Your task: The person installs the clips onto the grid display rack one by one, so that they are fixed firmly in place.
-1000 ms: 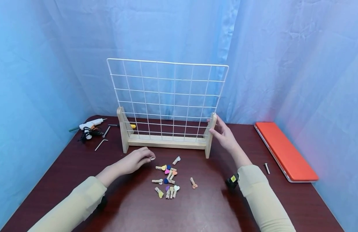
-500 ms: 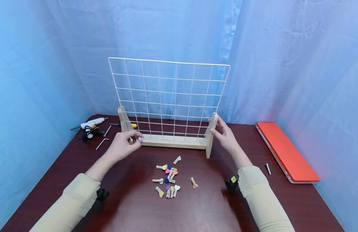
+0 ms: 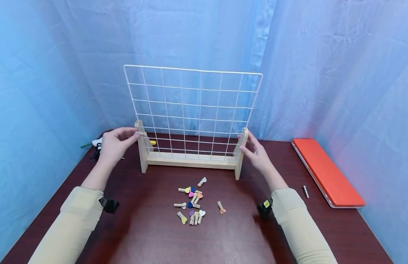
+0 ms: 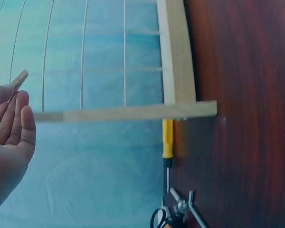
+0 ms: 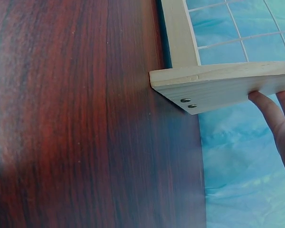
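One wooden clothespin [image 3: 142, 133], pinched in your left hand [image 3: 115, 143], points rightward across the left upright [image 3: 142, 154] toward the wire grid [image 3: 200, 106], your right hand [image 3: 257, 154] gripping the right upright [image 3: 239, 159].

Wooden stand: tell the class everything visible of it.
The wooden stand is pale, with two side pieces joined by a low crossbar. It stands upright on the dark table, a white wire grid rising from it. Two metal-looking fasteners show on the right piece; the right hand grips that piece. By the other, the left hand pinches a clothespin; contact is unclear.
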A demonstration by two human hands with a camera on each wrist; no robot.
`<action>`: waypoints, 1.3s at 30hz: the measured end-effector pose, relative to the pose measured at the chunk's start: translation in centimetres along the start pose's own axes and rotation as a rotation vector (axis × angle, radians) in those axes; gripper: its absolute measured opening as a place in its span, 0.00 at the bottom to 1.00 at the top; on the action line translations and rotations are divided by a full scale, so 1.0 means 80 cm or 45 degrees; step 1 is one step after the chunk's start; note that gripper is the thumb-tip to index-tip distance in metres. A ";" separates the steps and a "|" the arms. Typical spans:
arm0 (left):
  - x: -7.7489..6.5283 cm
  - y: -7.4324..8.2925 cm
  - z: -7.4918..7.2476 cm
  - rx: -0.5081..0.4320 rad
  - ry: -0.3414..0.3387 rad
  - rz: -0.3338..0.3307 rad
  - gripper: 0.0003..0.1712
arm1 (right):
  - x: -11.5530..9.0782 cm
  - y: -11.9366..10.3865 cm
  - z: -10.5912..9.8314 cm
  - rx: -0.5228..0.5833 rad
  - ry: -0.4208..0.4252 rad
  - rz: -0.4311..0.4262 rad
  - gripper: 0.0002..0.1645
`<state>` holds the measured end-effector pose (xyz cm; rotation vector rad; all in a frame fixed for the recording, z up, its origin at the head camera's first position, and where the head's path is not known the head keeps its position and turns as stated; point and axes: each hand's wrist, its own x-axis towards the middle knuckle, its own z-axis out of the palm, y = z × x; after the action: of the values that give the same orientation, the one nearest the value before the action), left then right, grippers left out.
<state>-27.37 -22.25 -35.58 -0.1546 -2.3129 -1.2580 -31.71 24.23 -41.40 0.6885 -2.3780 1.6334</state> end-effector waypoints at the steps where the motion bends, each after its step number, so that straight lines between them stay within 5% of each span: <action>1: 0.003 -0.003 -0.003 -0.015 0.040 -0.021 0.18 | 0.000 0.001 0.000 -0.001 -0.003 -0.001 0.39; 7: 0.025 -0.009 -0.013 -0.134 0.210 -0.168 0.18 | -0.005 -0.025 0.003 0.012 -0.016 0.010 0.39; 21: 0.057 -0.006 -0.008 -0.134 0.270 -0.401 0.20 | -0.003 -0.001 0.001 -0.012 0.002 -0.003 0.39; 33: 0.052 -0.005 0.005 -0.054 0.287 -0.307 0.18 | -0.009 -0.043 0.010 -0.023 -0.023 0.000 0.40; 39: 0.040 -0.004 0.004 0.023 0.191 -0.188 0.21 | -0.009 -0.042 0.007 -0.022 -0.021 0.005 0.39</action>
<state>-30.36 -22.58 -34.45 0.1159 -2.2390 -1.2727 -29.45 22.92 -39.10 0.6977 -2.4036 1.6126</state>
